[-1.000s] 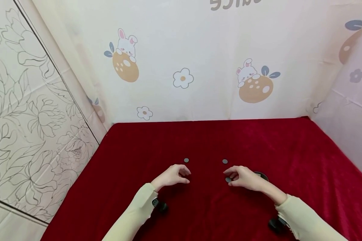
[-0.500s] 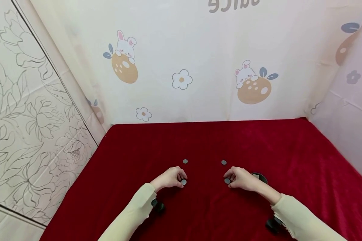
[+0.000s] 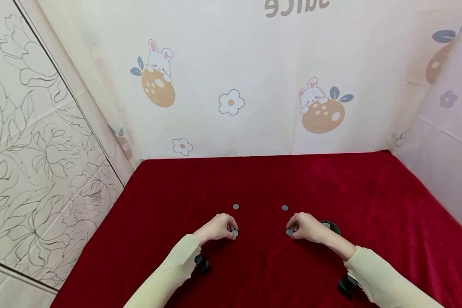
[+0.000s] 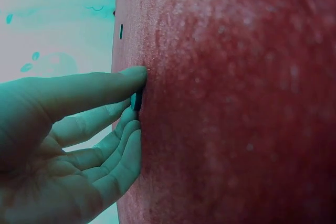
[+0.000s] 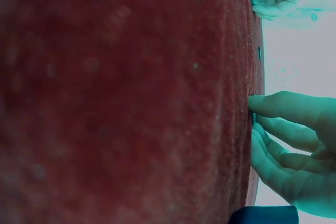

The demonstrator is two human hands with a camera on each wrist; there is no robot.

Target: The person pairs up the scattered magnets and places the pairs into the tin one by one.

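Note:
My left hand (image 3: 219, 227) rests low on the red cloth, thumb and fingers around a small round grey disc (image 3: 235, 233). Seen from the left wrist, this disc (image 4: 136, 100) lies flat between thumb tip and fingertips, dark and fairly thick at its edge. Opposite, my right hand (image 3: 307, 226) pinches a similar grey disc (image 3: 289, 232) in the same way, its edge showing between thumb and fingers in the right wrist view. Two more grey discs lie farther back, a left one (image 3: 236, 206) and a right one (image 3: 285, 208), one beyond each hand.
A dark round dish-like thing (image 3: 334, 227), with something pale in it, sits partly hidden behind my right wrist. Red cloth (image 3: 262, 179) covers the table up to the printed white curtain (image 3: 269, 115). A flower-patterned panel (image 3: 50, 141) borders the left side.
My left hand has come down and closed its thumb and fingers on its disc, which was hidden a second ago. The right hand's fingers have drawn in slightly around theirs.

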